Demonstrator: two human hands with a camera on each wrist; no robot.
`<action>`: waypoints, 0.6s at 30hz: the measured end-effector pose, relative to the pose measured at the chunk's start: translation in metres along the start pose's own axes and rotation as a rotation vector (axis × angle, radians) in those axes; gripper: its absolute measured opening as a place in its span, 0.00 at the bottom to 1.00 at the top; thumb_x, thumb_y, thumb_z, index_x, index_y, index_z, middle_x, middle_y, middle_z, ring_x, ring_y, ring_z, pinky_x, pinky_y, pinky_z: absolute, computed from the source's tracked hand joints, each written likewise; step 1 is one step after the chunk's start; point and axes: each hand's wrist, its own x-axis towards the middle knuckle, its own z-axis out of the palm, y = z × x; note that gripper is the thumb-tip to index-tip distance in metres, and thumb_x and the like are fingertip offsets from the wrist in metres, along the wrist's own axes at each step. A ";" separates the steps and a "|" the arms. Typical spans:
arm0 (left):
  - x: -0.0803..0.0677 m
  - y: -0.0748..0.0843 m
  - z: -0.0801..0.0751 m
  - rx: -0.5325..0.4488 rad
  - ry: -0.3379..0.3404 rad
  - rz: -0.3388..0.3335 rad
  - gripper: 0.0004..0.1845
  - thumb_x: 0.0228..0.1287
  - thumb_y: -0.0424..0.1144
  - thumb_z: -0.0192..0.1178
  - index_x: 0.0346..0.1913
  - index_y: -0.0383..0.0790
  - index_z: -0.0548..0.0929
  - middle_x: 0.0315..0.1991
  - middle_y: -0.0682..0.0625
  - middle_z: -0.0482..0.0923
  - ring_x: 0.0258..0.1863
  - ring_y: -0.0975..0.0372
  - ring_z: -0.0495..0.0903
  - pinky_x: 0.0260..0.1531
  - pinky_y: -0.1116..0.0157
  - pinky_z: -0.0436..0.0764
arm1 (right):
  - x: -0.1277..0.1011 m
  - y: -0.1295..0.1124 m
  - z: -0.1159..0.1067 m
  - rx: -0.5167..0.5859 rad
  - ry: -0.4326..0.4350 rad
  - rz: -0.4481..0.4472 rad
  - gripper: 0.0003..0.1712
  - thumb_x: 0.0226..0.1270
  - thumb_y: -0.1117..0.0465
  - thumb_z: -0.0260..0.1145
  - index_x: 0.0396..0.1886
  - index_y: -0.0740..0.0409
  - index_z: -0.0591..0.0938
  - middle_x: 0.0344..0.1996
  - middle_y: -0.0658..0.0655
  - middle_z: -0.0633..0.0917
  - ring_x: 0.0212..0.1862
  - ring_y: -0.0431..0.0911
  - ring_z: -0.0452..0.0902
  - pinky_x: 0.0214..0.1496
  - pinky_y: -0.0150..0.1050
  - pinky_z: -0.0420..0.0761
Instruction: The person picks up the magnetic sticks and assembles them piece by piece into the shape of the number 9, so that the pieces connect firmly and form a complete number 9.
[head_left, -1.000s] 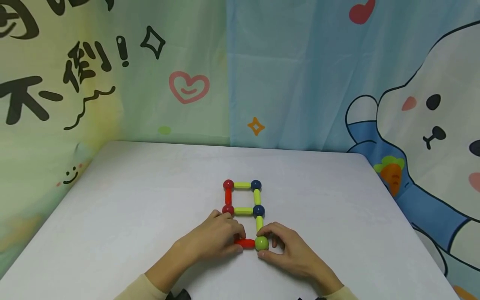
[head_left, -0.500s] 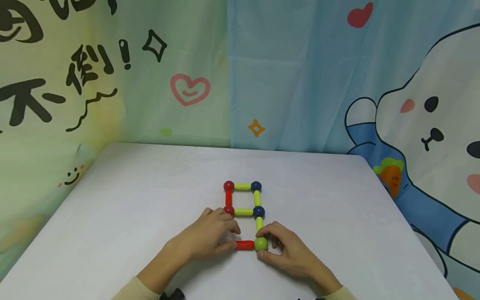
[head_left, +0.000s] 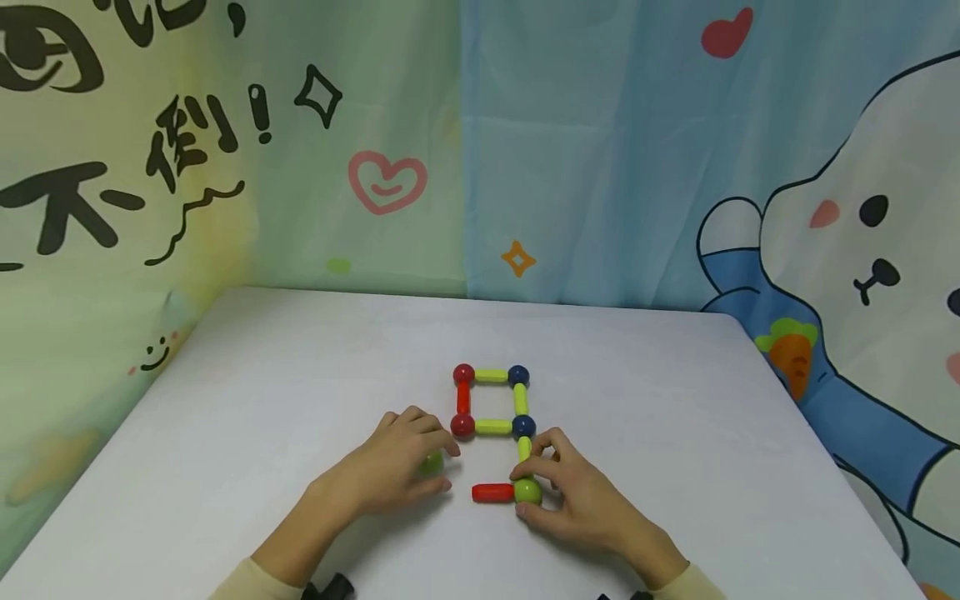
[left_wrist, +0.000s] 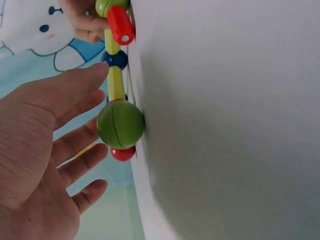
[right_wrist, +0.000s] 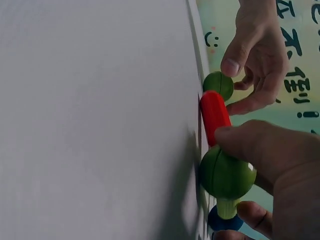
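Observation:
A flat figure of balls and rods lies on the table: red balls (head_left: 462, 426), blue balls (head_left: 523, 426), yellow-green rods (head_left: 493, 427) and a red rod between the red balls. At its near corner, my right hand (head_left: 581, 500) grips a green ball (head_left: 528, 491) between thumb and fingers. From this ball a second red rod (head_left: 492, 493) points left, its left end free. My left hand (head_left: 393, 462) hovers around a loose green ball (left_wrist: 121, 124) on the table, fingers spread and apparently apart from it; in the head view the hand partly covers this ball.
The white table (head_left: 300, 358) extends around the figure. Behind it hangs a printed cloth (head_left: 570, 167) with a cartoon bear. Dark wrist gear (head_left: 330, 587) shows at the bottom edge by the left sleeve.
My left hand has moved left, off the free end of the near red rod, and a loose green ball now shows under it. My right hand stays at the corner ball.

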 end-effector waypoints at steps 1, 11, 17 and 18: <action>-0.001 -0.001 0.000 -0.002 -0.002 -0.002 0.17 0.54 0.53 0.67 0.47 0.56 0.81 0.45 0.62 0.76 0.53 0.61 0.67 0.48 0.55 0.67 | 0.000 -0.002 0.000 -0.028 0.002 -0.011 0.15 0.55 0.46 0.70 0.42 0.30 0.79 0.48 0.40 0.64 0.42 0.38 0.67 0.38 0.31 0.72; -0.007 -0.004 0.004 -0.010 -0.021 -0.003 0.18 0.54 0.50 0.68 0.49 0.57 0.80 0.46 0.61 0.74 0.51 0.62 0.68 0.46 0.56 0.67 | -0.001 -0.012 0.003 -0.227 0.039 -0.122 0.12 0.55 0.49 0.69 0.41 0.36 0.82 0.50 0.42 0.69 0.42 0.37 0.62 0.36 0.28 0.71; -0.010 -0.010 0.000 0.030 -0.016 -0.037 0.21 0.53 0.46 0.68 0.52 0.56 0.79 0.47 0.59 0.75 0.49 0.61 0.70 0.43 0.57 0.68 | 0.006 -0.018 0.003 -0.253 0.021 -0.160 0.14 0.57 0.49 0.69 0.43 0.40 0.83 0.43 0.40 0.73 0.39 0.37 0.62 0.35 0.29 0.71; -0.011 -0.011 0.000 0.033 -0.015 -0.047 0.21 0.53 0.45 0.68 0.52 0.56 0.79 0.46 0.59 0.75 0.49 0.62 0.70 0.43 0.58 0.68 | 0.008 -0.020 0.003 -0.256 0.012 -0.159 0.14 0.57 0.49 0.69 0.44 0.41 0.83 0.42 0.40 0.74 0.39 0.37 0.63 0.36 0.29 0.71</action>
